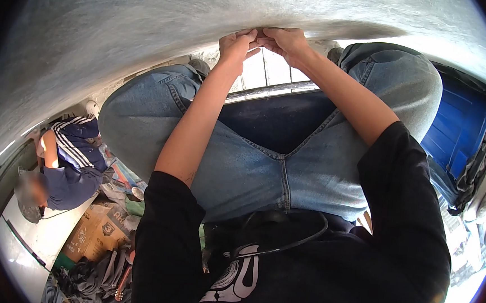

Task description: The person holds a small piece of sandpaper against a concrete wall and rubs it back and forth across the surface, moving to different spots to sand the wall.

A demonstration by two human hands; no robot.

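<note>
**Both hands pinched on the edge of that huge grey sheet**

The thing getting all the attention is the big pale grey curved sheet. It arches over the top of the scene, and its lower edge sits right above the seated person's knees. Can't tell the material, it just looks dull and streaky.

The left hand and right hand meet on that edge, touching each other. The fingers on both are curled in tight and nipping the rim. If something tiny is pinched between them, I can't make it out. My guess is they're that close together because it's fiddly work on one small spot.

The person sits with knees spread in faded blue jeans, probably so both arms can reach straight forward between them. They're wearing a black printed T-shirt, and a thin black cable loops across it.

Off to the left and lower down, another person in a navy jacket with white stripes is bent over beside a brown cardboard box. There's a bright blue panel over on the right.
</note>
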